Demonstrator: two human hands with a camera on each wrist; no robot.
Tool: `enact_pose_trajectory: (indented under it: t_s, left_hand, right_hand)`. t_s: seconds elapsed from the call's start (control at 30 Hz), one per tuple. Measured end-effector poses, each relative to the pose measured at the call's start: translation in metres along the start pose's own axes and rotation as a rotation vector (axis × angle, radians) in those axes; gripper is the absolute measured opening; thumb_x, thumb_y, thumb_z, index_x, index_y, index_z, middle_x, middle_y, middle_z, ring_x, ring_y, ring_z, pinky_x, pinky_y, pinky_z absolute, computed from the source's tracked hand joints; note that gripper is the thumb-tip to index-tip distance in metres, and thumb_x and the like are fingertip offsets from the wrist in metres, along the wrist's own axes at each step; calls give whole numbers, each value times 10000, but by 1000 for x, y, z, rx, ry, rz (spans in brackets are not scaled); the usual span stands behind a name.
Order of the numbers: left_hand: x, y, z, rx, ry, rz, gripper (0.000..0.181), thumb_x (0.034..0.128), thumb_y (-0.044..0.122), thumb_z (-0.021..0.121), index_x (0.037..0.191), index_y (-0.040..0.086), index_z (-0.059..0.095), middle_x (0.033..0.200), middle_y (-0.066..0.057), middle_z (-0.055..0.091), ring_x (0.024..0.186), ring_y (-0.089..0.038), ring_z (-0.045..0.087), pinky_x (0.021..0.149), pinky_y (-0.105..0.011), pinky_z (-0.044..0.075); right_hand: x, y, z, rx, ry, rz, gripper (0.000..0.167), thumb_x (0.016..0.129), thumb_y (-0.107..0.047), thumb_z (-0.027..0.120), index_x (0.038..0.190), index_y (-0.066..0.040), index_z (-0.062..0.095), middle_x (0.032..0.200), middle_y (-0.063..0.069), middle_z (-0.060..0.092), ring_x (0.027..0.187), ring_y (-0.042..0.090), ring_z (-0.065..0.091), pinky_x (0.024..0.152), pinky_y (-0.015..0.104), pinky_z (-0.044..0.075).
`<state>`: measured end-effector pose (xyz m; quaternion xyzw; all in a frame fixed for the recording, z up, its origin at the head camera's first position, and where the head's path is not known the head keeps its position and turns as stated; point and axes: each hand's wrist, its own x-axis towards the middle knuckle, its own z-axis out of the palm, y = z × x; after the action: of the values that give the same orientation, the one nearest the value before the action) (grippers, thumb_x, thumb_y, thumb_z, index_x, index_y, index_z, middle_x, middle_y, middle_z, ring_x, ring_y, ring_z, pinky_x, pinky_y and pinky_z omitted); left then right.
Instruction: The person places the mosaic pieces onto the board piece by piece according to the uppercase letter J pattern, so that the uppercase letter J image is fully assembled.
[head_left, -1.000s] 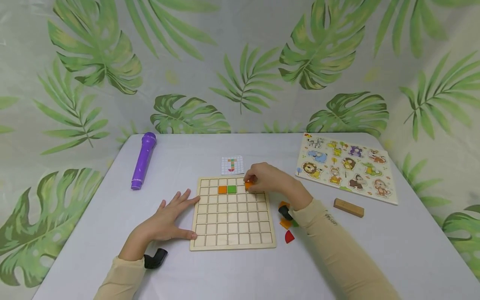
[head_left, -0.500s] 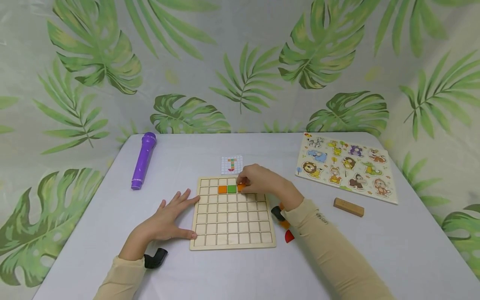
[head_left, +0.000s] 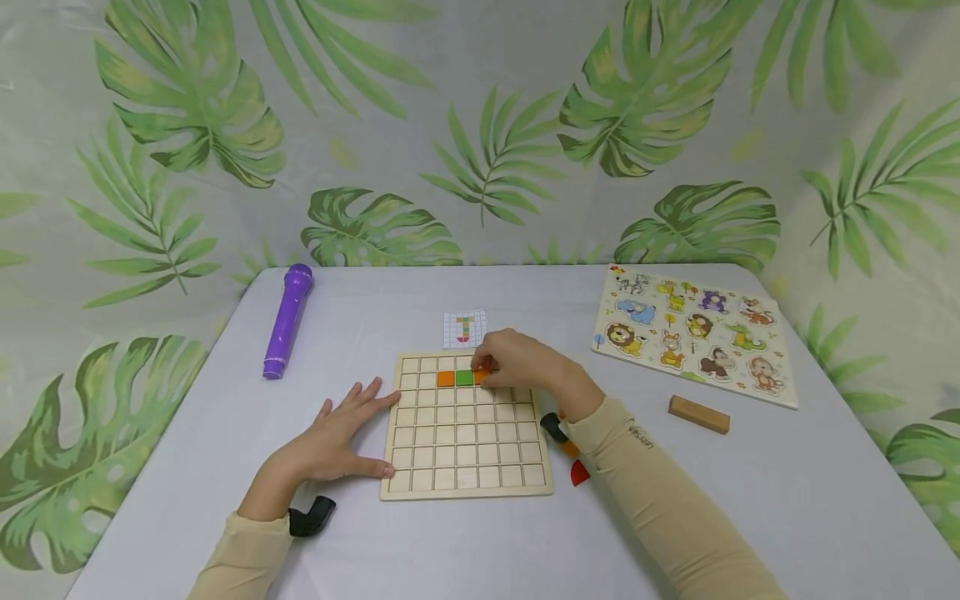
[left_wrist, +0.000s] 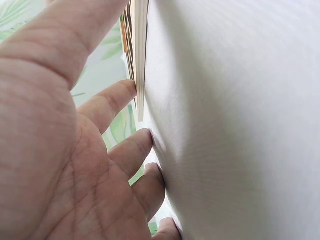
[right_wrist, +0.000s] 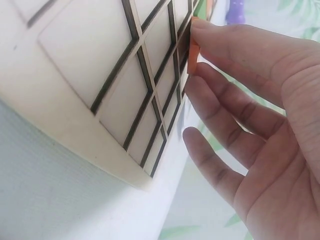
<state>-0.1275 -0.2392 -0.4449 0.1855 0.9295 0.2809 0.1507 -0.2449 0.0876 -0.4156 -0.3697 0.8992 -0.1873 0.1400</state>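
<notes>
Two hands work at a wooden grid board [head_left: 455,435] lying on a white table [head_left: 390,550]. Fingers spread, the left hand [head_left: 330,442] touches the board's left edge with thumb and forefinger. The right hand [head_left: 525,362] pinches an orange tile [head_left: 481,378] at the board's second row from the far edge, just beside a green tile [head_left: 464,378]; whether it sits fully in its square cannot be told. Around them on the table are a purple microphone [head_left: 287,322], a patterned card [head_left: 465,329], an animal puzzle [head_left: 693,335] and a wooden block [head_left: 698,414]. Leaf-printed cloth [head_left: 495,158] hangs behind the table and along its sides.
</notes>
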Motion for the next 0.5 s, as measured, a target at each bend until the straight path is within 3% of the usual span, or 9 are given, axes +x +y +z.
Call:
enact_pose_trajectory:
  t_s: [0.5]
  left_hand:
    - [0, 1, 0, -3, -2, 6, 1102, 777, 531, 928, 1683, 228, 380, 1803, -207, 139, 1653, -538, 52, 1226, -847, -19]
  right_hand:
    - [-14, -4, -10, -24, 12, 20, 241, 973, -156, 810, 1190, -51, 797, 1098, 82, 729, 935, 165, 626, 871, 301, 574]
